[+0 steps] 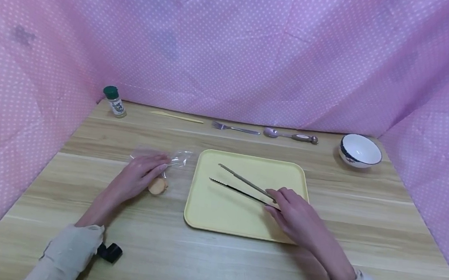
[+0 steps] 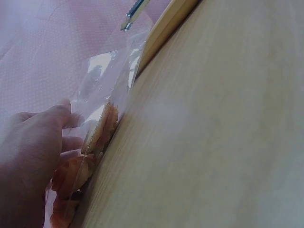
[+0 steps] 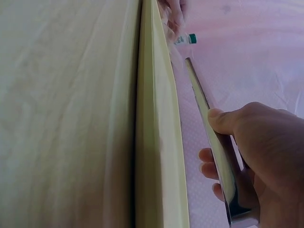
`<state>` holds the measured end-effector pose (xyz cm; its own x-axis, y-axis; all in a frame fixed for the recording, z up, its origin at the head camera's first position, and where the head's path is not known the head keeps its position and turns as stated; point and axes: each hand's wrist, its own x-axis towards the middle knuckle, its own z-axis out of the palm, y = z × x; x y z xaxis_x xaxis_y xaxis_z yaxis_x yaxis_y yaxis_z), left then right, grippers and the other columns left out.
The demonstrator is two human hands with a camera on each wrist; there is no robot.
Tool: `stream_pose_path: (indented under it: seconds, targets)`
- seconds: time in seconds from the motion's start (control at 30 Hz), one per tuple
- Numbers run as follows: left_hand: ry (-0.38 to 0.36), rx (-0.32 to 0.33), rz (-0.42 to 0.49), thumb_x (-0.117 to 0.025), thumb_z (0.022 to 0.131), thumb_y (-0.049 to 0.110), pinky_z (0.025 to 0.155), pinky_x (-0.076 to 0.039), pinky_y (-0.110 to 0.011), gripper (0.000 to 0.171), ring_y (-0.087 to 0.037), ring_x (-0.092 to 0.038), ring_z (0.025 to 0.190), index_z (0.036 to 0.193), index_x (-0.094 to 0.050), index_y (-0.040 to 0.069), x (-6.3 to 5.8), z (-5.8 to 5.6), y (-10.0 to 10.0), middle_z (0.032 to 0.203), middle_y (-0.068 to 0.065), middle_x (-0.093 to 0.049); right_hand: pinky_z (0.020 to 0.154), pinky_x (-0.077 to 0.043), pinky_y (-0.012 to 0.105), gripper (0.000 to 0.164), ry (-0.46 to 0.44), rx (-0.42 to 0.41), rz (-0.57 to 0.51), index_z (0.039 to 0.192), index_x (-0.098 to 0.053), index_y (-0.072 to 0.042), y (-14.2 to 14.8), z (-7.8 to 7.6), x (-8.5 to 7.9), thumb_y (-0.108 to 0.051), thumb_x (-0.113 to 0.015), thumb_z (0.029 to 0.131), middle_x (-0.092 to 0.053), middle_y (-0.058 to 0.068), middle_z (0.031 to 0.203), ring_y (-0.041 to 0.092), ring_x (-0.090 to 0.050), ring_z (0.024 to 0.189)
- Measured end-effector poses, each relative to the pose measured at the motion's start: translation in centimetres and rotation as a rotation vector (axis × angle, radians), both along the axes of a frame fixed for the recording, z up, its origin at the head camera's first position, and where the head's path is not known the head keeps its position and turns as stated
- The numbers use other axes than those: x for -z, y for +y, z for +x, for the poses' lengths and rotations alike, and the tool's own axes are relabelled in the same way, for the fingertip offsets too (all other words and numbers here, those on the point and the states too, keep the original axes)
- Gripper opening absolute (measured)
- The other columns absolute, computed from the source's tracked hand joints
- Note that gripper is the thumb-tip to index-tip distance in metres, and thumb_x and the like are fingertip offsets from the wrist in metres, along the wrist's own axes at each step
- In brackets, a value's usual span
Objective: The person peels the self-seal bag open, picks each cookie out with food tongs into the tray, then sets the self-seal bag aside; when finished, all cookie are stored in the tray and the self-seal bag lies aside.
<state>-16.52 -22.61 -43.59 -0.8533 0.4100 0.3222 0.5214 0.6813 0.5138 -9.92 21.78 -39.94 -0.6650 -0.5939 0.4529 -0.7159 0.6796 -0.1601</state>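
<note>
My left hand [image 1: 140, 174] grips a clear plastic bag [image 1: 181, 157] left of the tray, fingers and thumb bent about it. A round tan piece of food [image 1: 157, 186] shows below that thumb. In the left wrist view, orange-brown, ruffled pieces of food [image 2: 73, 175] lie in the bag. Metal tongs [image 1: 245, 180] are held in my right hand [image 1: 292, 213], thumb on one arm and fingers on the other. Their two arms stand spread, tips pointing left over the pale yellow tray [image 1: 216, 216]. Nothing is between the tong tips.
Along the back edge lie a yellow knife [image 1: 176, 116], a fork [image 1: 235, 128] and a spoon [image 1: 290, 135]. A green-capped seasoning bottle [image 1: 115, 101] stands at the back left, a white bowl [image 1: 360, 151] at the back right. Pink dotted cloth [image 1: 234, 49] hangs around the table.
</note>
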Motion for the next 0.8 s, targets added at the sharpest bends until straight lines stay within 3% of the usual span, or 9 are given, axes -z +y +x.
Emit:
stream_pose_path:
  seconds: [0.23, 0.8]
  targets:
    - [-0.016, -0.003, -0.009, -0.056, 0.109, 0.020, 0.114, -0.037, -0.061, 0.032, -0.039, -0.053, 0.135, 0.133, -0.069, 0.003, -0.1, 0.0, 0.0, 0.141, -0.017, -0.063, 0.067, -0.054, 0.036, 0.037, -0.037, -0.024, 0.032, 0.121, -0.066, 0.002, -1.5, -0.6, -0.4, -0.010, -0.081, 0.090, -0.063, 0.006, 0.095, 0.020, -0.058, 0.080]
    - [-0.015, 0.008, -0.004, -0.056, 0.110, 0.022, 0.113, -0.038, -0.061, 0.033, -0.040, -0.053, 0.134, 0.132, -0.069, 0.002, -0.1, 0.0, -0.1, 0.139, -0.019, -0.063, 0.066, -0.053, 0.035, 0.036, -0.006, -0.092, 0.132, 0.123, -0.066, 0.003, -4.6, -2.4, -1.0, -0.014, -0.079, 0.094, -0.063, 0.008, 0.095, 0.022, -0.059, 0.081]
